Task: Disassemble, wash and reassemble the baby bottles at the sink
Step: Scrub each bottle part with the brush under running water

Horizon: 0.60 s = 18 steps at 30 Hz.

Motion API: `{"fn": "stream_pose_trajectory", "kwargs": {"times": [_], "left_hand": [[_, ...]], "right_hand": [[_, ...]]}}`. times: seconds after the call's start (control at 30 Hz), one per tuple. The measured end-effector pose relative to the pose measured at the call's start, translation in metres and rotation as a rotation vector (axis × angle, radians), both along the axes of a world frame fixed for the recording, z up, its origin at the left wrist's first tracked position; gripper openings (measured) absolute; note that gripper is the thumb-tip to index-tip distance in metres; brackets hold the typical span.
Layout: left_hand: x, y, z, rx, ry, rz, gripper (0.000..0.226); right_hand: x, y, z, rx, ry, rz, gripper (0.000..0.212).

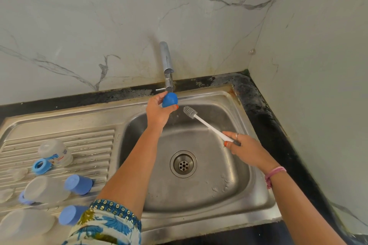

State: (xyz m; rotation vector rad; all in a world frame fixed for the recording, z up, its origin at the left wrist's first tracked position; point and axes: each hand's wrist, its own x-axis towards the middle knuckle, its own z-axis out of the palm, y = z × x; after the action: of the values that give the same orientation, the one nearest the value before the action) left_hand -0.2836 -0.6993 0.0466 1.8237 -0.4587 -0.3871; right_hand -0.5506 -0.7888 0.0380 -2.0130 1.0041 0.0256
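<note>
Marble-look wall panels are wrapping around the far right corner of the table, and a steel sink (256, 191) is sitting in a black top that's looking pretty grimy along the far edge. A chrome tap (167, 61) is sticking out over the basin from the far side.

The left hand (157, 111) is closing its fingers around a blue bottle cap (169, 100) and holding it right under the spout, over the far edge of the basin. Can't really tell how much water is running, but some drops are showing below the cap. The right hand (242, 147) is pinching the end of a white bottle brush (201, 120), bristle head pointing up toward the cap but not touching it, hovering over the basin's right half. The drain (183, 163) is sitting open in the middle of the basin.

On the ribbed drainboard (83, 141) to the left, the rest of the parts are lying around: a clear bottle body (56, 152) on its side with a blue collar ring (41, 166) just beside it, another clear bottle (44, 190) closer to the near edge, two more blue caps (78, 184) (70, 215), and some clear teats (19, 173) along the left edge, too blurry to count properly.
</note>
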Motion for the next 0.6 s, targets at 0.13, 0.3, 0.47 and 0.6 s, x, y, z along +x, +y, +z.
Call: {"fn": "stream_pose_trajectory", "kwargs": {"times": [0.13, 0.3, 0.47, 0.6], "left_hand": [[0.0, 0.008, 0.007, -0.018, 0.009, 0.054, 0.063], [-0.003, 0.018, 0.016, -0.008, -0.026, 0.085, 0.061], [-0.004, 0.037, 0.012, 0.116, -0.046, 0.053, 0.065], [-0.007, 0.056, -0.003, 0.545, -0.163, -0.149, 0.069]], "right_hand": [[0.005, 0.003, 0.005, 0.004, -0.036, 0.014, 0.044], [0.016, 0.006, 0.014, -0.005, -0.071, 0.037, 0.043], [0.022, 0.006, 0.025, -0.045, -0.106, 0.091, 0.043], [0.023, 0.009, 0.029, -0.055, -0.112, 0.107, 0.043]]}}
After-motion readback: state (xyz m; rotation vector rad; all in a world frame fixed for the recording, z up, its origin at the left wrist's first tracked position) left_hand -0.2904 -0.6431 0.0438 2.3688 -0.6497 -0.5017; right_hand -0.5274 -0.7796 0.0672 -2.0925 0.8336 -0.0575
